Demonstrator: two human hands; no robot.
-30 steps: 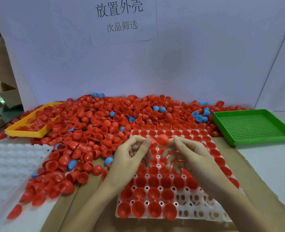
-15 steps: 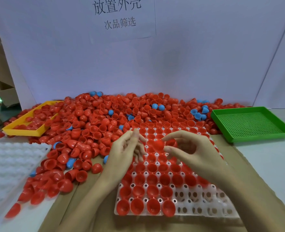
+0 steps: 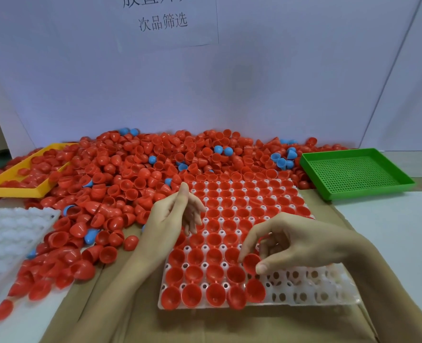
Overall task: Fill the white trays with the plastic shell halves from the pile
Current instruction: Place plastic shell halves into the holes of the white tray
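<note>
Red shell half (image 3: 250, 263), glossy dome, pinched by right hand (image 3: 301, 243); left hand (image 3: 173, 219) loose, empty.

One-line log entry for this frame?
right hand: pinching red shell above white tray | left hand: empty | near rows partly unfilled

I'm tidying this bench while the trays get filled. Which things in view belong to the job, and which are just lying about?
In the job:
- white tray, partly filled
- pile of red shells
- red shell pinched by the right hand
- left hand, holding nothing
- second white tray at left

Lying about:
- green tray
- yellow tray
- paper sign
</note>
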